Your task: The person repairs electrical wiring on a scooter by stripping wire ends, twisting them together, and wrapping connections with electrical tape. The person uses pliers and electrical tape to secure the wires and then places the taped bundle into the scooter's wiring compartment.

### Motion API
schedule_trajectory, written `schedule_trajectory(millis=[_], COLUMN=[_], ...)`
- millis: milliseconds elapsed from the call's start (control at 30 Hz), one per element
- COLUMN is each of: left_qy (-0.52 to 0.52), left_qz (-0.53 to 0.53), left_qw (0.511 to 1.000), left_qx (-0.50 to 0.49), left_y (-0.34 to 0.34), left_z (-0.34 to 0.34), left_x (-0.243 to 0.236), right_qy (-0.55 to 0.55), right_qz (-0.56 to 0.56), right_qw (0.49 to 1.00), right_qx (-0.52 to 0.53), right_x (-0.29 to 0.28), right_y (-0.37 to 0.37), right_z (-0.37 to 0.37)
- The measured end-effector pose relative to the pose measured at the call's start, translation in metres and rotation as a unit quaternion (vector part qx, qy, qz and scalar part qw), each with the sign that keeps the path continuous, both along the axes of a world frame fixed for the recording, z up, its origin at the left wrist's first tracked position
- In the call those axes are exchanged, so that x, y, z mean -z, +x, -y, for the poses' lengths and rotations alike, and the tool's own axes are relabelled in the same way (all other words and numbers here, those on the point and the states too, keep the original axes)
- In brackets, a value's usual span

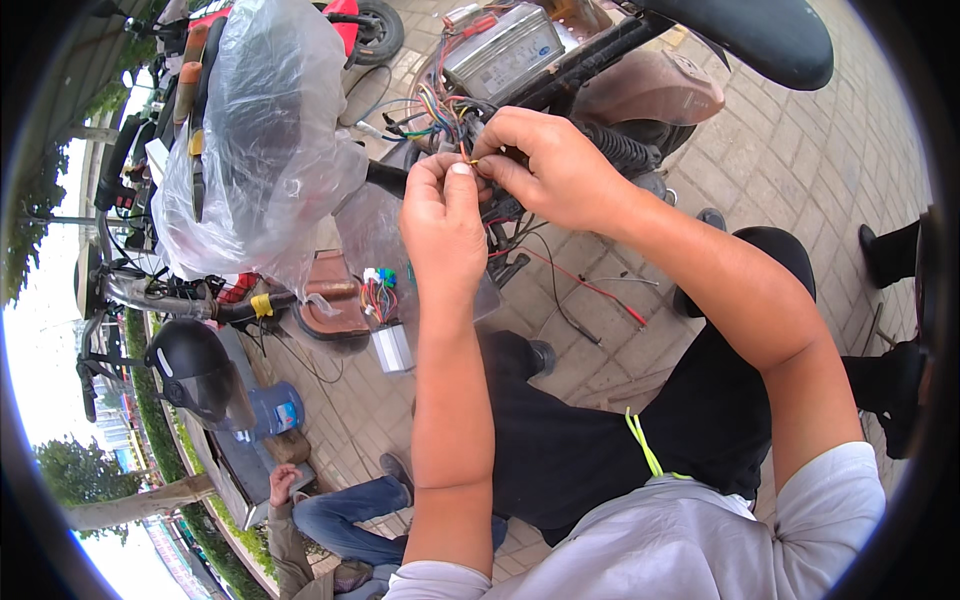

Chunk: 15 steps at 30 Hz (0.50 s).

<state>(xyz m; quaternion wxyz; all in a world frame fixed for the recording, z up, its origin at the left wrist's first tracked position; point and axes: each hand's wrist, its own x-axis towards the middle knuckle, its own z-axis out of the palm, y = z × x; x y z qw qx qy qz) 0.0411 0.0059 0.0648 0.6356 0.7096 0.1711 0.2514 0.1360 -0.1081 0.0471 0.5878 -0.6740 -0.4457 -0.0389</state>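
Observation:
My left hand and my right hand meet at the frame of a two-wheeler with its covers off. Each is closed in a pinch on a thin yellow-orange wire, its ends partly hidden by the fingertips. Just beyond my fingers a tangle of coloured wires spreads out. It runs toward a finned silver metal box mounted on the frame. A smaller silver box with coloured leads and plugs lies left of my left forearm.
Clear plastic sheeting wraps the two-wheeler's front. A black seat juts out at top right. Red and black leads lie on the paving. A black helmet and a blue bottle stand at left, near a seated person.

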Motion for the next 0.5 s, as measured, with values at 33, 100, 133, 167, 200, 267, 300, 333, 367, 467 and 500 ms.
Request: schedule_trajectory(millis=[33,100,133,167,200,267,300,333,367,467,500], left_qy=[0.009,-0.104,-0.161,-0.189,-0.217,-0.23,-0.181,-0.133,-0.083,0.137,0.169], left_qz=[0.006,0.039,0.055,0.069,0.082,0.095,0.107,0.117,0.127,0.08,0.071], left_qw=[1.0,0.994,0.985,0.979,0.972,0.968,0.977,0.982,0.985,0.984,0.98], left_qx=[-0.008,0.017,0.03,0.024,0.017,-0.015,-0.04,-0.063,-0.085,-0.081,-0.073], left_y=[0.0,-0.001,-0.001,-0.001,-0.002,-0.002,-0.003,-0.002,-0.002,-0.008,-0.008], left_z=[0.001,-0.001,-0.002,-0.007,-0.014,-0.02,-0.018,-0.013,-0.008,0.0,0.001], left_x=[0.0,-0.001,-0.001,-0.001,-0.001,-0.005,-0.007,-0.007,-0.008,0.0,0.001], right_qy=[0.002,0.008,0.01,0.007,0.004,0.001,0.0,0.0,-0.001,0.0,0.002], right_qz=[0.0,0.006,0.009,-0.008,-0.025,-0.038,-0.035,-0.033,-0.03,-0.032,-0.036], right_qw=[1.0,1.0,1.0,1.0,0.999,0.999,0.999,0.999,0.999,0.999,0.999], right_qx=[-0.004,-0.012,-0.016,-0.019,-0.022,-0.027,-0.028,-0.027,-0.025,-0.023,-0.022], right_x=[0.0,-0.001,-0.001,-0.001,-0.002,-0.003,-0.003,-0.003,-0.003,-0.002,-0.003], right_y=[0.0,0.0,0.0,0.0,0.0,0.0,0.0,0.0,0.001,0.0,-0.001], right_z=[-0.001,0.0,0.0,0.002,0.004,0.005,0.005,0.006,0.006,0.004,0.004])
